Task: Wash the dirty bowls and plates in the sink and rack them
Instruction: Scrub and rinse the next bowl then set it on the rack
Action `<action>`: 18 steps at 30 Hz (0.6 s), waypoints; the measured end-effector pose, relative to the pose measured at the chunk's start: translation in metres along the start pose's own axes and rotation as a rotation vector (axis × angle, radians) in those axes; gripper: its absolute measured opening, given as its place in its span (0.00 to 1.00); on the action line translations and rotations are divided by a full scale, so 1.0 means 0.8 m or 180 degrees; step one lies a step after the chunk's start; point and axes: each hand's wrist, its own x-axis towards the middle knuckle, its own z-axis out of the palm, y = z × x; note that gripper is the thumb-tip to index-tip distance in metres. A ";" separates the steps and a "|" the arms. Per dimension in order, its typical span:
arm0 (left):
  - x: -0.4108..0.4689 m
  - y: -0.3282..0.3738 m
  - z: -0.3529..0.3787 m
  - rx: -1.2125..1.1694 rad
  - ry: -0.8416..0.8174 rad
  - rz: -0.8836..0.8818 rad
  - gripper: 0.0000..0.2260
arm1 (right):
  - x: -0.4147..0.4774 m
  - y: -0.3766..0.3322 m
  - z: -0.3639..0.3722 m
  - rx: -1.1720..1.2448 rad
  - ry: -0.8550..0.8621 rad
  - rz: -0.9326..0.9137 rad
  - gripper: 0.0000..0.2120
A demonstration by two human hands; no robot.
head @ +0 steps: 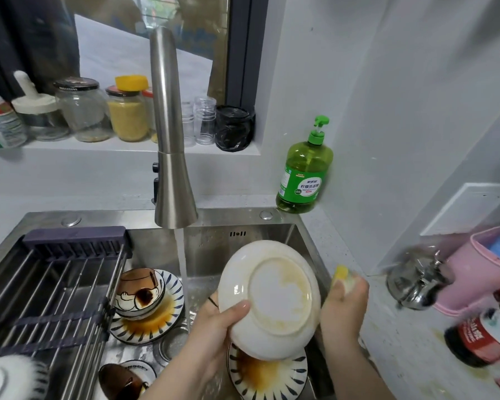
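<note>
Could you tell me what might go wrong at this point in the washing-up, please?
The left hand grips the stained white round plate by one edge only; wet, it could slip onto the blue-striped, sauce-smeared plate beneath and chip. Water running from the brushed-steel tap may splash out once the plate goes under it.

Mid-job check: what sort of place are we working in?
Most likely a home kitchen: a steel sink under a running faucet, stained plates in it, a green dish-soap bottle on the counter, food jars on the windowsill.
</note>
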 end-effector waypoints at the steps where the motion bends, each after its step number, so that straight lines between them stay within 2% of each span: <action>1: 0.000 0.000 -0.001 0.0201 -0.0049 0.0058 0.28 | -0.003 -0.006 0.006 -0.0065 -0.0085 -0.0300 0.16; 3: -0.001 -0.003 -0.002 0.0476 -0.0118 0.0090 0.33 | -0.011 -0.017 0.023 -0.0551 -0.0568 -0.0939 0.17; 5: -0.002 -0.007 0.001 0.0462 -0.0168 0.0088 0.32 | -0.030 -0.022 0.044 -0.1322 -0.0954 -0.1836 0.17; 7: -0.003 -0.008 0.005 0.0284 -0.0116 0.0129 0.26 | -0.050 -0.018 0.058 -0.1580 -0.1168 -0.2917 0.17; 9: -0.003 -0.004 0.004 -0.0038 -0.0028 0.0163 0.18 | -0.055 0.005 0.059 -0.1596 -0.1605 -0.3661 0.19; 10: -0.002 -0.001 0.002 -0.0164 -0.0002 0.0160 0.16 | -0.050 0.016 0.054 -0.1654 -0.1640 -0.3771 0.20; 12: -0.003 0.004 -0.003 -0.0230 0.0007 0.0151 0.16 | -0.035 0.030 0.038 -0.1715 -0.1220 -0.3584 0.22; 15: -0.003 0.007 -0.004 -0.0133 0.0078 0.0117 0.19 | -0.036 0.030 0.038 -0.1727 -0.0762 -0.2635 0.20; 16: -0.003 0.008 -0.002 -0.0148 0.0078 0.0092 0.18 | -0.044 0.030 0.044 -0.1630 -0.0749 -0.2613 0.20; 18: -0.002 0.011 -0.003 -0.0178 0.0115 0.0086 0.17 | -0.058 0.038 0.044 -0.1377 -0.1112 -0.3186 0.22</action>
